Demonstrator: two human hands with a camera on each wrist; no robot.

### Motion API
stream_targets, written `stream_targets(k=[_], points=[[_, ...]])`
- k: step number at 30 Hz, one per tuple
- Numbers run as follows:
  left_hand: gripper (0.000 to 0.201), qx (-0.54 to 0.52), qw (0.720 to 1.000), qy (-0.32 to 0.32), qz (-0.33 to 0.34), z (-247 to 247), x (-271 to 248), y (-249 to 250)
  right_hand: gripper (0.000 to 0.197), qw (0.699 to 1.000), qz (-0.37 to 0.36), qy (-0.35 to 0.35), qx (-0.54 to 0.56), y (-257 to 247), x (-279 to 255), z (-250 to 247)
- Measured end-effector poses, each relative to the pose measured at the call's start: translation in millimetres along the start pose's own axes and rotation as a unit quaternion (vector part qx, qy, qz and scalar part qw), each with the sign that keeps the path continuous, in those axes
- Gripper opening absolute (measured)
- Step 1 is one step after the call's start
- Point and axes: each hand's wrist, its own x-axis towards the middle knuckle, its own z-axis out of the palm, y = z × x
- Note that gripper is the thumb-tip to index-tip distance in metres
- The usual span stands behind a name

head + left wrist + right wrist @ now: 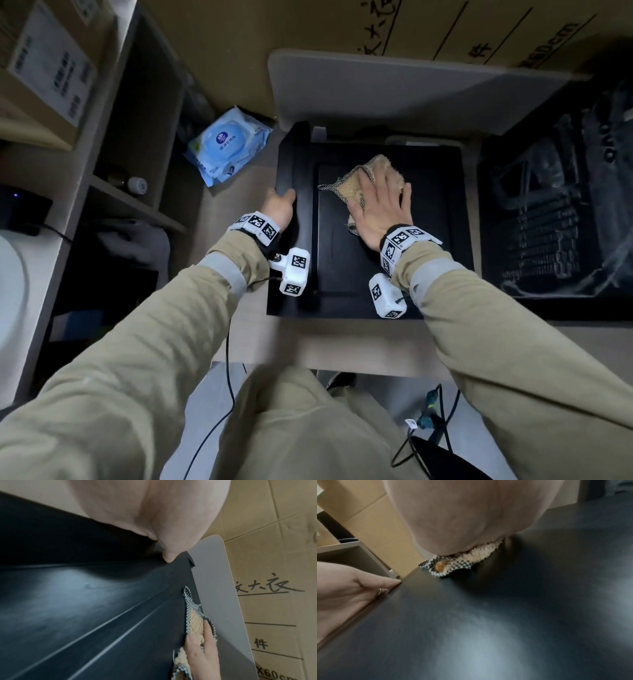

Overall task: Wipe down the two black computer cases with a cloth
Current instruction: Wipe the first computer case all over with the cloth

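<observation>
**Inspector A:** Starting at the left: the left hand (278, 209) is gripping the edge of the near black case (346, 274), thumb on top. If that grip slackens, the case may be sliding on the counter (239, 192).

**Inspector B:** The right hand (380, 209) is pressing flat, fingers spread, on the beige cloth (371, 168). The cloth's checkered corner is bunching and may be skipping patches. The second case (555, 219), further right, is sitting apart and looking dusty.

A black computer case (370, 274) is lying flat, broad panel facing upward. A crumpled tan cloth (373, 171) with checkered backing is being pressed onto its far half. A second black case (555, 219) is lying just beside it.
</observation>
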Motion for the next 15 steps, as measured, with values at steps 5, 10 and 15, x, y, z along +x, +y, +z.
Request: stream_targets(k=[5,10,15], points=[[0.063,-0.004,1.0,-0.006,0.003,0.1,-26.2,-36.5,0.065,1.0,-0.009,0.0,-0.013,-2.0,-47.7,21.5],[0.058,-0.008,1.0,0.009,0.027,1.7,-55.9,-73.7,0.065,0.999,-0.039,-0.006,-0.015,-14.2,-97.4,43.6],[0.061,-0.01,0.999,0.025,0.022,6.2,-84.5,-92.0,0.064,0.998,-0.054,-0.004,-0.021,-12.8,-128.2,57.0]])
